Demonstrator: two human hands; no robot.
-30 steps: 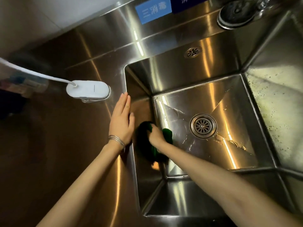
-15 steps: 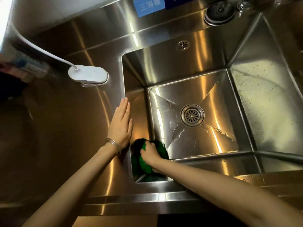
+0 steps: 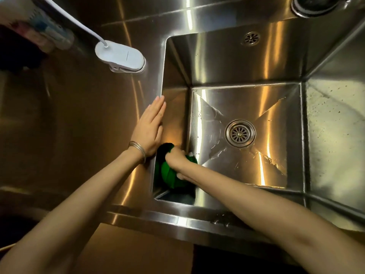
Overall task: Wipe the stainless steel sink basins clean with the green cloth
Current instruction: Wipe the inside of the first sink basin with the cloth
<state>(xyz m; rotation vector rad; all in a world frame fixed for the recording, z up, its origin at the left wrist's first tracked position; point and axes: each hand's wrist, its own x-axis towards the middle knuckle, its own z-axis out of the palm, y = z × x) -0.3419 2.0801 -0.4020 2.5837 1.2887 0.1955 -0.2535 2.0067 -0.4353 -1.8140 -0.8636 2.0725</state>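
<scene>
Right hand (image 3: 175, 157) grip bunches green cloth (image 3: 170, 175) against sink basin (image 3: 246, 62) left wall (cloth mostly below fist); left hand (image 3: 149, 129) flat.

Cloth (image 3: 171, 175) in basin (image 3: 237, 62), near-left corner

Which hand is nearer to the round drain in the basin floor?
The right hand. It grips the green cloth inside the basin, left of the drain. The left hand lies flat on the counter at the basin's edge, farther left.
</scene>
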